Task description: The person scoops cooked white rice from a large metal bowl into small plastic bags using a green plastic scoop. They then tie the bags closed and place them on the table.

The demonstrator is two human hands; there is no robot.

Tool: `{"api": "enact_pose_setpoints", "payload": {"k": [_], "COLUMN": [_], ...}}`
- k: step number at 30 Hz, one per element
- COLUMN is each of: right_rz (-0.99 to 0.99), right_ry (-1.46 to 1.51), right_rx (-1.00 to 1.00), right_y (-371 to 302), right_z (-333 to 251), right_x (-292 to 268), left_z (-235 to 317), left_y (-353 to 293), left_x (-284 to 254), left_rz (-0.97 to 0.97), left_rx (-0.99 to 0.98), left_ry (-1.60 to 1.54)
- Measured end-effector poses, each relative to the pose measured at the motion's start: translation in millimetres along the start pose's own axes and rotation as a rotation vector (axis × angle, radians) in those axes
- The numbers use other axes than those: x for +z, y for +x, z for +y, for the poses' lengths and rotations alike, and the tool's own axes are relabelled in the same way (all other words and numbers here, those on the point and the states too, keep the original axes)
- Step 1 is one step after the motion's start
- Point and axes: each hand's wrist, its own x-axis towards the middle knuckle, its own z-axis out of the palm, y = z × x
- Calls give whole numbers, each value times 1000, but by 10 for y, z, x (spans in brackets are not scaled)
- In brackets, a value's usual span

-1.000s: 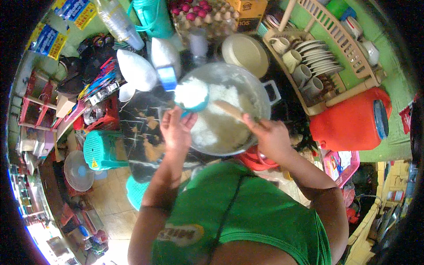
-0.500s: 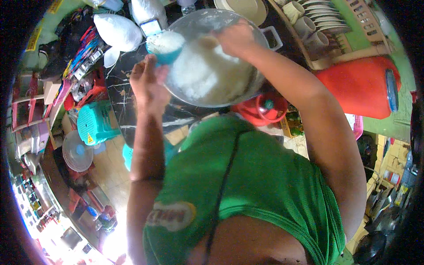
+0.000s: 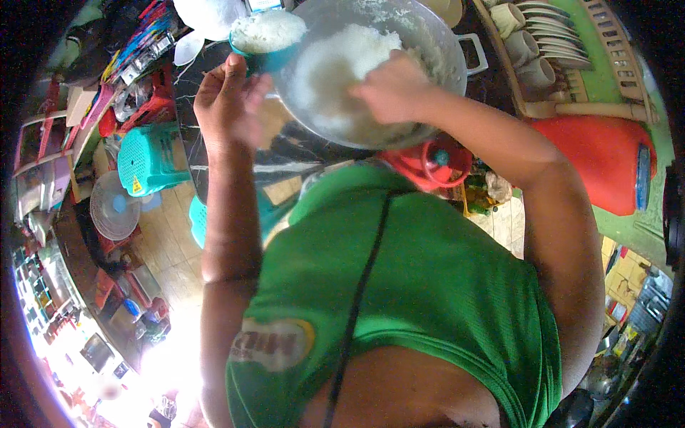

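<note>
My left hand (image 3: 232, 103) grips a teal bowl (image 3: 265, 58) heaped with white rice (image 3: 267, 31). The bowl is at the left rim of a big silver metal pot (image 3: 449, 53). Inside the pot lies a mound of white rice (image 3: 367, 44), pushed up toward the far side. My right hand (image 3: 399, 89) is over the near right part of the pot, closed and smeared by motion. Something tan and blurred shows beside its fingers, and I cannot make out what it is.
Right of the pot stands a dish rack with white plates (image 3: 560, 32) and mugs (image 3: 535, 73). A red container (image 3: 592, 160) lies near it. A red bucket (image 3: 435, 164) is below the pot. Left are a teal stool (image 3: 146, 160) and a fan (image 3: 114, 203). The black marble-patterned table (image 3: 235, 167) bears the pot.
My right hand has moved from the far side of the pot toward its near side. The bowl stays in my left hand near the left rim. The whole view has shifted.
</note>
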Motion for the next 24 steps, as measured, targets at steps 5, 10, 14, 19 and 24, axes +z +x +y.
{"api": "enact_pose_setpoints", "payload": {"k": [5,10,14,19,24], "right_rz": [-54,1,-5,16,-76], "right_ry": [175,204,298,708,1309], "right_rx": [98,91,109,-11,186], "right_y": [-247,-354,-348,-437,-700], "right_z": [43,210,321,746,1099], "right_x": [-65,68,85,203,-39], "left_z": [-19,-158,-203,-257,-268], "left_y": [5,144,100,272,298], "left_x": [-45,-133,68,65,193], "left_rz": [-71,-156,-172,-259,-233], "left_rx": [4,-17,17,-38,-79], "left_ry": [-54,-68,-54,27,54]}}
